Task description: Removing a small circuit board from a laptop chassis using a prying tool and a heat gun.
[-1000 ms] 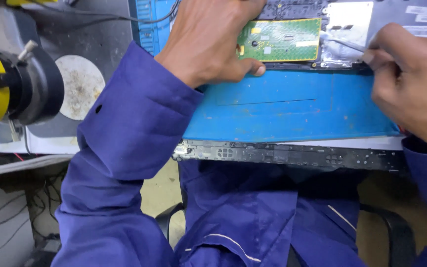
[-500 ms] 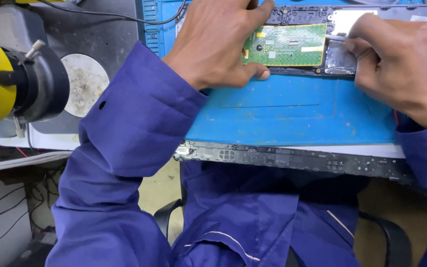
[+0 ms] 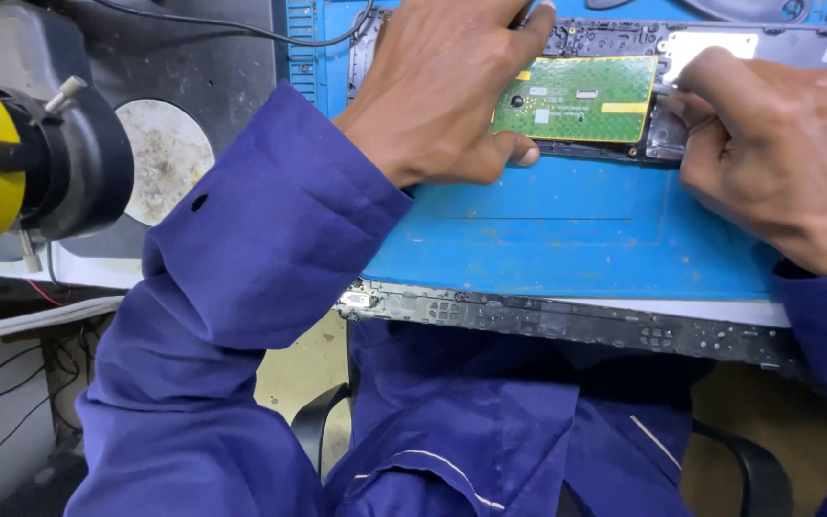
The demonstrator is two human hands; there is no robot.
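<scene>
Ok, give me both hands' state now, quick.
Left hand: closed on the green circuit board, thumb under its lower edge.
Right hand: fingers curled at the board's right end; whether it grips anything cannot be told.

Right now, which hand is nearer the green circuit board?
Left. The left hand lies on the green circuit board's left end, fingers touching it; the right hand works just off its right edge.

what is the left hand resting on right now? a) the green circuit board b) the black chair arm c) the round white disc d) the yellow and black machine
a: the left hand lies over the left end of the green circuit board, thumb under its lower edge, while the right hand works at the board's right end above the blue mat.
</scene>
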